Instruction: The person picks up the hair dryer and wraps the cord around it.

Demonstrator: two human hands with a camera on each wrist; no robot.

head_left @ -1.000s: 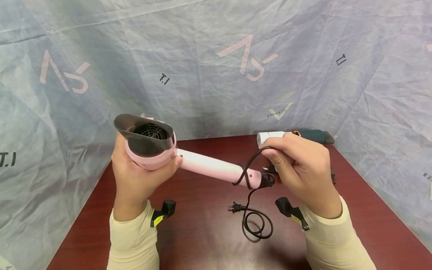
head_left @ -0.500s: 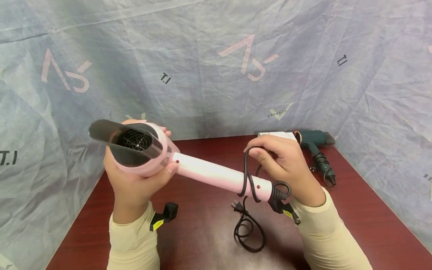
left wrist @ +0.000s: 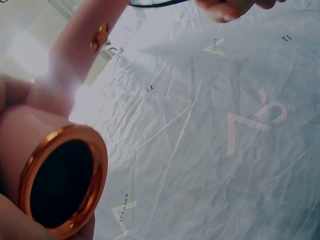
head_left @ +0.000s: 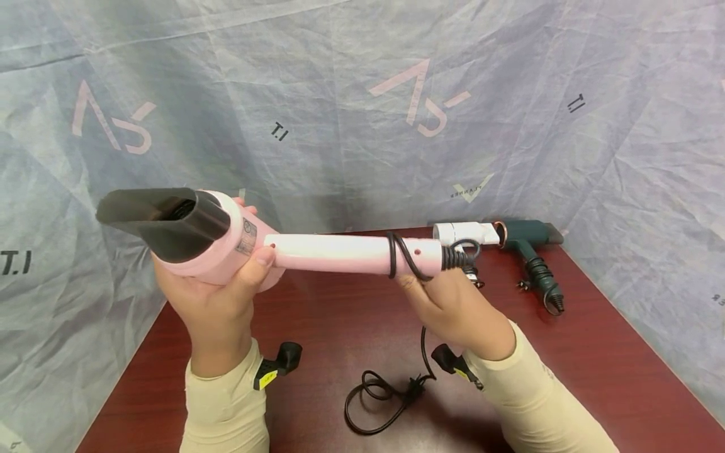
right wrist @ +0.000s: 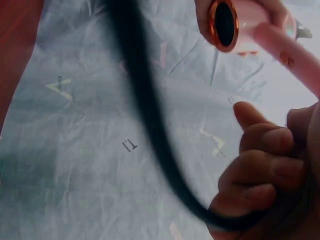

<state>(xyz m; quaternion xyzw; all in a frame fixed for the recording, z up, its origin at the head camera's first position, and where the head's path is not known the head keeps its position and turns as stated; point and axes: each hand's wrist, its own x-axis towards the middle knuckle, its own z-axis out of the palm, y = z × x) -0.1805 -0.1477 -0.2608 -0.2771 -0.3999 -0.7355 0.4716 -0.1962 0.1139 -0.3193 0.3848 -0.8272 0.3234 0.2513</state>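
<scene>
A pink hair dryer (head_left: 340, 253) with a dark translucent nozzle (head_left: 187, 233) is held above the table. My left hand (head_left: 212, 308) grips its barrel, thumb by the top of the handle. The left wrist view shows the copper rear ring (left wrist: 100, 165) and the handle's copper buttons (left wrist: 100, 37). Two turns of black cord (head_left: 392, 258) wrap the handle's end. Under that end, my right hand (head_left: 467, 311) holds the cord; its curled fingers (right wrist: 260, 170) show in the right wrist view. The cord's tail and plug (head_left: 416, 385) hang below, apparently reaching the tabletop.
At the back right of the red-brown table (head_left: 317, 352) lie a white hair dryer (head_left: 453, 233) and a dark green hair dryer (head_left: 522, 233), the green one with its cord wrapped round its handle. Grey printed cloth (head_left: 340, 126) walls the table's back and sides.
The pink hair dryer has turned and shifted left, its nozzle now pointing left and its handle nearly level. My right hand has passed from above the handle to below it with the cord.
</scene>
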